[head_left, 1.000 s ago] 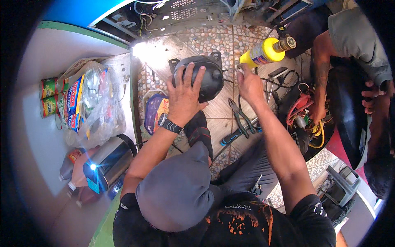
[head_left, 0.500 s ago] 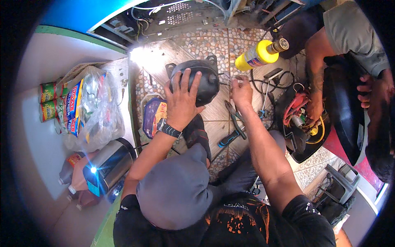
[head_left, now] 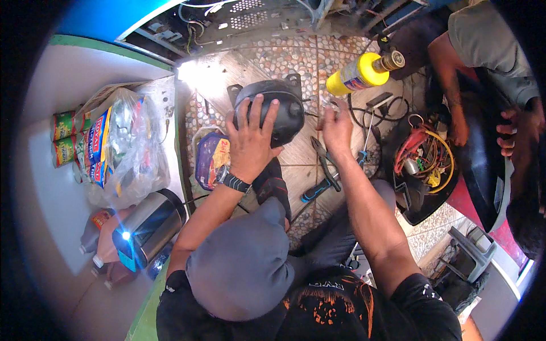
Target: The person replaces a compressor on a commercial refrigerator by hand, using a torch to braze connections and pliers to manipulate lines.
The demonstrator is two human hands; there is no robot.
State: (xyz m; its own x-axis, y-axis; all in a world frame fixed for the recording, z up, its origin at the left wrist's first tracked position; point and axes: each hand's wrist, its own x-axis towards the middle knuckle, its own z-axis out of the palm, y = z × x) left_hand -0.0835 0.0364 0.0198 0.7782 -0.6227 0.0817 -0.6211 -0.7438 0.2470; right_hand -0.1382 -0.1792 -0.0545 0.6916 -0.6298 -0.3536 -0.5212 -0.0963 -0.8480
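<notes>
Resting with its grip spread wide, the left hand (head_left: 253,133) covers the left part of a black rounded compressor (head_left: 291,113) on the tiled floor (head_left: 296,179), upper middle of the frame. The right hand (head_left: 336,128) is just beside the compressor's right side, fingers curled — whether its grip pinches anything, I cannot tell. Past the compressor's upper edge, a band of pebble-patterned tile gives room before the opened blue cabinet (head_left: 96,23) along the top; at left, a pale ledge (head_left: 175,165) bounds the floor.

Compared with half a second ago, the left hand and compressor keep their places — but a co-worker's hand (head_left: 459,133), then among the hoses in the black tray (head_left: 415,219), is now beside its right edge.

Close above the right hand, the yellow bottle (head_left: 358,75) limits room toward the upper right. Below that hand lie pliers (head_left: 324,159) and a blue-handled tool (head_left: 313,192); to its right, a screwdriver (head_left: 363,156) and looped black cable (head_left: 408,108). A purple tub (head_left: 203,162) is near the left wrist. Farther left are a clear bag (head_left: 139,153), cans (head_left: 64,126) and a steel canister (head_left: 159,219).
</notes>
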